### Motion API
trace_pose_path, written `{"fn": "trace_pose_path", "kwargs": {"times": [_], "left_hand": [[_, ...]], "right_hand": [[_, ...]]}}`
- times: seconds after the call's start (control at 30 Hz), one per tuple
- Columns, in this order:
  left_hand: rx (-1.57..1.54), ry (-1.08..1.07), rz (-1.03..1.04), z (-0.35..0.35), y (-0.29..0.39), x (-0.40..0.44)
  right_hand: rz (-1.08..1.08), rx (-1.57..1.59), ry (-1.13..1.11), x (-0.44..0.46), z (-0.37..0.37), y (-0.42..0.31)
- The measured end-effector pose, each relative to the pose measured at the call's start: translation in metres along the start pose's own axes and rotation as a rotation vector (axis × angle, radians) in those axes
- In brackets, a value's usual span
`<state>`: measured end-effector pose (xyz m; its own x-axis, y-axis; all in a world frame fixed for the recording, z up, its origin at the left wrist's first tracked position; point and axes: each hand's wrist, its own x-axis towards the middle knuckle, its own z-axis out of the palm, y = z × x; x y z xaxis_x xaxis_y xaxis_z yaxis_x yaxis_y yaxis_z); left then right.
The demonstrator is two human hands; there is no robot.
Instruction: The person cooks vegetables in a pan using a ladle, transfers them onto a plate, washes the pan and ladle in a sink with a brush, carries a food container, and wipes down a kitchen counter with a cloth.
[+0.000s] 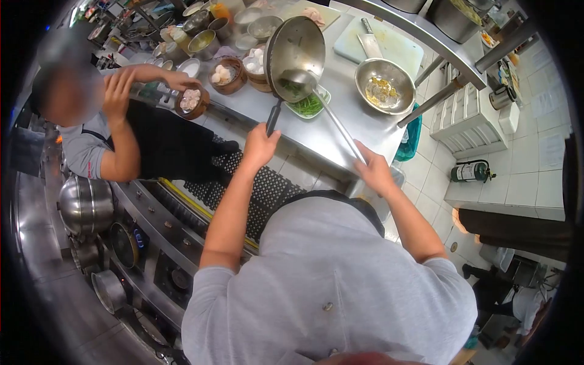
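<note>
My left hand is wrapped round the black handle of a wok, which is tipped steeply over the steel counter. In my right hand is the long handle of a ladle, its bowl against the lower part of the wok. Directly below sits a white dish with cut green vegetables in it. A few green pieces show around the ladle's bowl. The wok hides the far side of the dish.
A steel bowl with yellow residue stands right of the dish. Behind it, a cleaver lies on a white cutting board. At left, a co-worker holds a bamboo steamer; more steamers stand on the counter. Stoves line the left.
</note>
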<state>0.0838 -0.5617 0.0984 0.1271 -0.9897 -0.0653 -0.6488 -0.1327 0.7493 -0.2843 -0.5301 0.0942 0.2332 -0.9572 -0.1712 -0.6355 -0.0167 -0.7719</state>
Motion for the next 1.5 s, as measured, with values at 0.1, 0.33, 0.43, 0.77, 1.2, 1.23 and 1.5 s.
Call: {"fn": "trace_pose_path", "kwargs": {"times": [0.1, 0.33, 0.43, 0.77, 1.2, 1.23, 1.5], "left_hand": [[0.090, 0.075, 0.001, 0.012, -0.008, 0.002], [0.293, 0.173, 0.000, 0.020, -0.011, -0.009], [0.355, 0.169, -0.014, 0.022, -0.007, -0.012], [0.470, 0.165, -0.031, 0.016, -0.003, -0.019], [0.467, 0.270, -0.039, 0.004, -0.001, -0.022], [0.442, 0.286, -0.035, 0.003, -0.001, -0.024], [-0.488, 0.104, -0.333, 0.019, 0.034, -0.094]], "right_hand": [[-0.036, -0.184, 0.004, -0.007, -0.009, 0.006], [-0.085, -0.449, 0.060, -0.016, -0.024, 0.048], [-0.103, -0.422, 0.075, -0.009, -0.025, 0.045], [-0.084, -0.437, 0.061, -0.005, -0.034, 0.060], [-0.154, -0.266, 0.116, 0.006, -0.028, 0.041], [-0.198, -0.286, 0.119, 0.002, -0.034, 0.038], [0.070, 0.782, -0.586, -0.003, -0.042, -0.042]]}}
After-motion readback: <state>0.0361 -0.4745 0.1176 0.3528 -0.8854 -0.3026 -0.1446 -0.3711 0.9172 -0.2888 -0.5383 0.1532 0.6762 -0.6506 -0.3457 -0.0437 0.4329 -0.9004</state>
